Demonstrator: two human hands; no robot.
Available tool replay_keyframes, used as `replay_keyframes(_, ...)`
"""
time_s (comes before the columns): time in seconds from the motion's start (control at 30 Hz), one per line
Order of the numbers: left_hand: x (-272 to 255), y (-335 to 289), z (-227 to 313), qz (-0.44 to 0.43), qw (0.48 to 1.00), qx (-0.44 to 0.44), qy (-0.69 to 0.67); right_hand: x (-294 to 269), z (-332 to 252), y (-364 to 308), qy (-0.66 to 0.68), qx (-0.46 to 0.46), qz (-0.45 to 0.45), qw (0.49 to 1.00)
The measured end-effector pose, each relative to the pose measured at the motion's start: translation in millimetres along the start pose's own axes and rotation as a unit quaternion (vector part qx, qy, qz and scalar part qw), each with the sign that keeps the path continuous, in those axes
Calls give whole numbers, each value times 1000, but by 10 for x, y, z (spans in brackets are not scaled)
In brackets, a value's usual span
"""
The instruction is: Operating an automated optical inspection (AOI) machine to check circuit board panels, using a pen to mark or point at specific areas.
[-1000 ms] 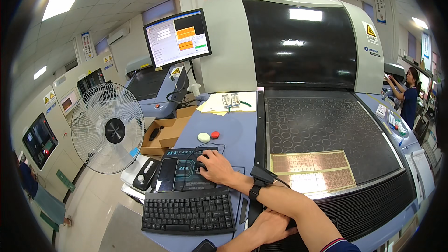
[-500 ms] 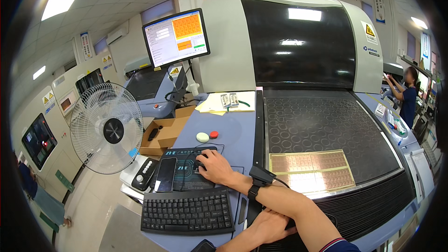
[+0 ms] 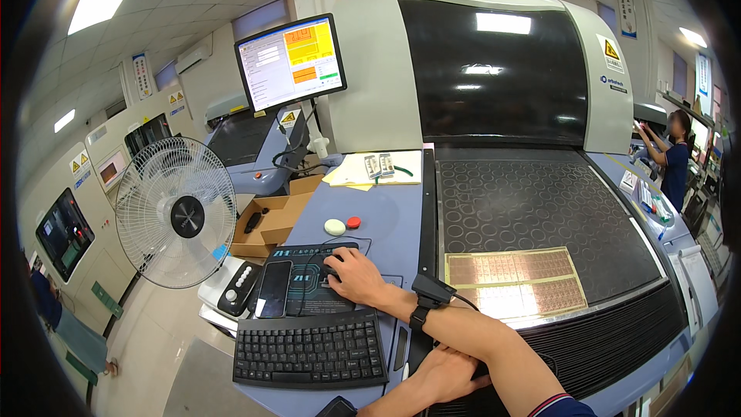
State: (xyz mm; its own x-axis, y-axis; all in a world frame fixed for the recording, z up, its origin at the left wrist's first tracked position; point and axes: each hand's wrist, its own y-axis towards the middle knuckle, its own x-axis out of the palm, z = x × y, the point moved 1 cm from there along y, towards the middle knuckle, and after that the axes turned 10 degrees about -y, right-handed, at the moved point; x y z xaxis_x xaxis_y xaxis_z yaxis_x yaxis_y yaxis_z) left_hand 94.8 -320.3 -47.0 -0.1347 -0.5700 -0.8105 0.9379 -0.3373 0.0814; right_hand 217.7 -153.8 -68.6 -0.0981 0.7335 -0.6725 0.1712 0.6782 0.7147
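mouse (image 3: 337,257) under my right hand (image 3: 355,276), grasped; keyboard (image 3: 310,347) on near side; left hand (image 3: 449,374) farther off, crossed beneath right forearm (image 3: 467,330), grip i cannot tell.

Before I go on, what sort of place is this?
Probably a circuit-board factory floor: a large machine with a dark hood, a copper-coloured panel on its dark bed, and a monitor beside it.

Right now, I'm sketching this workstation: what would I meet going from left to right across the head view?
Fan → phone → right hand → copper-coloured panel → person in a dark top.
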Motion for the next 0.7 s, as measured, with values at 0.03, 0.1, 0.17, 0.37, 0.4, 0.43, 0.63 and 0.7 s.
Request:
replay_keyframes(0.03,1,-1,0,-1,1000,0,-1,-5,1,-2,0,1,0,1000)
replay_keyframes(0.1,-4,-4,1,23,1000,19,10,-10,5,4,8,2,-6,1000)
replay_keyframes(0.17,6,-7,-3,22,1000,17,10,-12,-3,3,9,2,-9,1000)
replay_keyframes(0.37,12,-7,-13,25,999,16,12,-10,-2,9,10,4,-16,1000)
replay_keyframes(0.4,2,-7,-3,21,1000,11,8,-10,1,8,10,5,-19,1000)
replay_keyframes(0.43,-7,-6,3,21,1000,11,8,-11,4,8,10,5,-19,1000)
replay_keyframes(0.63,-21,-12,17,9,1000,6,15,-11,-13,14,13,2,-14,1000)
replay_keyframes(0.7,6,-8,-3,23,1000,14,14,-15,-11,13,7,6,-14,1000)
